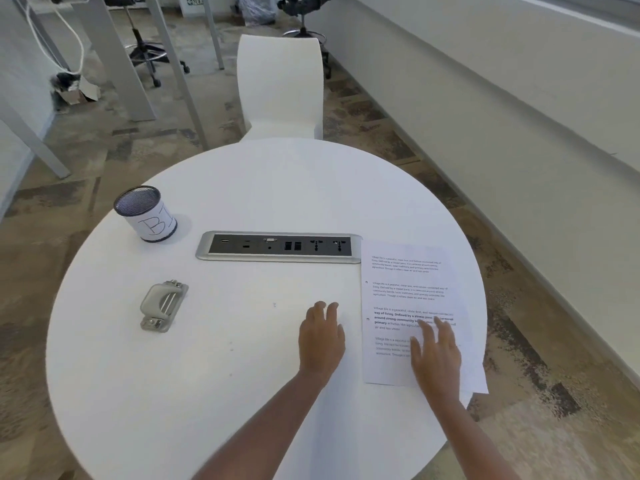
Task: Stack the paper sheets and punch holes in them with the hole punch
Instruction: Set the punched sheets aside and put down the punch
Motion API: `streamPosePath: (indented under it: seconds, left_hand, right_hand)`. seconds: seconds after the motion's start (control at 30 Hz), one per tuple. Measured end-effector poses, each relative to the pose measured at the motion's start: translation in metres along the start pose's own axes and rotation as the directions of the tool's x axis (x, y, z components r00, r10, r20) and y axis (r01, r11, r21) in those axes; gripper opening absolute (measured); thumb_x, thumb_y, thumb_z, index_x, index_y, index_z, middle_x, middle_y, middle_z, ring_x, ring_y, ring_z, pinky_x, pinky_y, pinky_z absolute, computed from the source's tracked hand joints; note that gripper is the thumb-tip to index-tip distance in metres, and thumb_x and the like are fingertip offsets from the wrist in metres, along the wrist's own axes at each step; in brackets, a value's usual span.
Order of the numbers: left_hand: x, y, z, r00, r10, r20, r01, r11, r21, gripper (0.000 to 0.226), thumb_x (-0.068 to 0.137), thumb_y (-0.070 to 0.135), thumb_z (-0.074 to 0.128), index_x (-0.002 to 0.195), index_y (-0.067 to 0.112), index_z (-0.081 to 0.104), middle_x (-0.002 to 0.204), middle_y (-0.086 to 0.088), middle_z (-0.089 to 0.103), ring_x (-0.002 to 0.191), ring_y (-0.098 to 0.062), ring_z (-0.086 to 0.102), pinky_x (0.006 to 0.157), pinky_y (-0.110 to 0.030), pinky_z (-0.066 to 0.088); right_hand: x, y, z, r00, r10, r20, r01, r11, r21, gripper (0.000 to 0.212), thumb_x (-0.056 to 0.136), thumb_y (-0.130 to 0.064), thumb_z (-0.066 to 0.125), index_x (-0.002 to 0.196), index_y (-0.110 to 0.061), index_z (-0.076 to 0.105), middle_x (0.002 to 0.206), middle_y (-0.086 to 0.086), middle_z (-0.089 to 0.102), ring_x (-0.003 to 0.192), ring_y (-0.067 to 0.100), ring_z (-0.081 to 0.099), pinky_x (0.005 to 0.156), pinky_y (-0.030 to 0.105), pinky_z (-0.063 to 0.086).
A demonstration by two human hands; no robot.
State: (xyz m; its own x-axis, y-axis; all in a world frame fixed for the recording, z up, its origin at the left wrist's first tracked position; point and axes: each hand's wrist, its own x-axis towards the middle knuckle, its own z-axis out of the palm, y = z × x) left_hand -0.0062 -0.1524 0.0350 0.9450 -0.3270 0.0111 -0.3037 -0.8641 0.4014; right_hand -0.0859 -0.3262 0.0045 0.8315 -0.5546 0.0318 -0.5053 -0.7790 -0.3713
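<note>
Round white table (242, 188), patterned carpet around. Right hand (437, 355): fingers (426, 332) straight, slightly spread, laid flat on white printed paper sheets (405, 271) at table's right edge; lower sheet's near corner juts past rim. Left hand (321, 341): fingers (320, 311) straight, close together, on bare tabletop just left of sheets. Grey metal hole punch (163, 305) well apart, left side. Silver-framed socket panel (278, 247) at centre; labelled mesh pen cup (145, 214) far left.

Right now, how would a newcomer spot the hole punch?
Start at the round white table and find the silver socket strip set into its middle. The hole punch lies left of it, nearer the person. It is a flat grey metal block, unlike the round mesh cup behind it.
</note>
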Motion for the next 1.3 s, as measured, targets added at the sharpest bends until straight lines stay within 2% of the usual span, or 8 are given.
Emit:
streamPosePath:
  seconds: [0.1, 0.43, 0.5, 0.57, 0.63, 0.9, 1.13, 1.3]
  left_hand:
    - [-0.007, -0.029, -0.010, 0.996, 0.094, 0.004, -0.093, 0.976, 0.199, 0.045, 0.049, 0.022, 0.086, 0.090, 0.011, 0.072, 0.092, -0.009, 0.074, 0.087, -0.021, 0.071, 0.061, -0.022, 0.057]
    - [-0.019, -0.128, -0.050, 0.998, 0.053, 0.018, -0.056, 0.935, 0.351, 0.052, 0.053, 0.021, 0.086, 0.101, 0.006, 0.071, 0.105, -0.017, 0.072, 0.099, -0.030, 0.068, 0.073, -0.037, 0.060]
    - [-0.019, -0.147, -0.060, 0.999, 0.044, 0.016, -0.047, 0.930, 0.363, 0.046, 0.062, 0.021, 0.080, 0.104, 0.004, 0.070, 0.108, -0.018, 0.070, 0.101, -0.031, 0.067, 0.075, -0.039, 0.060]
    - [-0.017, -0.166, -0.071, 0.999, 0.028, 0.023, -0.035, 0.931, 0.364, 0.036, 0.077, 0.022, 0.055, 0.106, 0.003, 0.068, 0.111, -0.020, 0.069, 0.102, -0.032, 0.066, 0.076, -0.041, 0.059]
    - [-0.015, -0.185, -0.081, 0.998, 0.001, 0.057, -0.021, 0.936, 0.351, 0.047, 0.079, 0.022, 0.035, 0.108, 0.002, 0.067, 0.112, -0.021, 0.068, 0.103, -0.034, 0.066, 0.078, -0.043, 0.058]
    - [-0.004, -0.249, -0.110, 0.995, 0.025, -0.101, 0.005, 0.958, 0.285, 0.046, 0.083, 0.018, 0.034, 0.115, -0.001, 0.061, 0.120, -0.024, 0.062, 0.110, -0.040, 0.060, 0.087, -0.050, 0.052]
    - [0.008, -0.291, -0.124, 0.990, -0.015, -0.141, 0.055, 0.958, 0.281, 0.047, 0.083, 0.016, 0.033, 0.114, -0.006, 0.059, 0.119, -0.028, 0.062, 0.108, -0.043, 0.060, 0.085, -0.053, 0.052]
    - [0.014, -0.309, -0.129, 0.987, -0.018, -0.158, 0.058, 0.965, 0.257, 0.043, 0.083, 0.010, 0.032, 0.111, -0.006, 0.061, 0.114, -0.027, 0.064, 0.104, -0.043, 0.062, 0.083, -0.054, 0.053]
  right_hand:
    - [-0.010, -0.017, 0.008, 0.999, -0.027, 0.038, 0.026, 1.000, 0.016, 0.035, 0.087, -0.009, 0.057, 0.121, -0.001, 0.055, 0.134, 0.026, 0.047, 0.133, 0.040, 0.036, 0.099, 0.051, 0.041]
    - [-0.022, -0.099, 0.032, 0.978, -0.173, 0.118, 0.160, 0.981, 0.110, 0.031, 0.089, -0.008, 0.054, 0.119, 0.000, 0.056, 0.135, 0.023, 0.048, 0.134, 0.035, 0.036, 0.108, 0.044, 0.034]
    - [-0.022, -0.119, 0.039, 0.966, -0.217, 0.143, 0.196, 0.970, 0.146, 0.028, 0.090, -0.006, 0.052, 0.116, 0.000, 0.058, 0.131, 0.022, 0.050, 0.130, 0.034, 0.041, 0.105, 0.041, 0.038]
    - [-0.021, -0.139, 0.046, 0.951, -0.244, 0.189, 0.211, 0.961, 0.179, 0.024, 0.091, -0.006, 0.049, 0.112, -0.001, 0.060, 0.126, 0.019, 0.054, 0.124, 0.032, 0.045, 0.099, 0.038, 0.042]
    - [-0.019, -0.158, 0.052, 0.940, -0.251, 0.229, 0.208, 0.959, 0.195, 0.024, 0.093, -0.007, 0.045, 0.110, -0.003, 0.061, 0.120, 0.015, 0.057, 0.117, 0.030, 0.047, 0.094, 0.035, 0.043]
    - [-0.006, -0.218, 0.070, 0.932, -0.229, 0.281, 0.192, 0.969, 0.154, 0.026, 0.094, -0.007, 0.041, 0.109, -0.007, 0.062, 0.108, 0.013, 0.059, 0.107, 0.029, 0.049, 0.080, 0.036, 0.047]
    - [0.001, -0.232, 0.077, 0.951, -0.173, 0.256, 0.162, 0.985, 0.064, 0.020, 0.091, -0.007, 0.046, 0.102, -0.007, 0.063, 0.102, 0.010, 0.059, 0.100, 0.027, 0.051, 0.074, 0.037, 0.051]
    - [0.001, -0.235, 0.080, 0.955, -0.193, 0.226, 0.205, 0.978, -0.028, 0.020, 0.093, -0.012, 0.047, 0.104, -0.008, 0.063, 0.103, 0.008, 0.060, 0.099, 0.025, 0.053, 0.068, 0.032, 0.046]
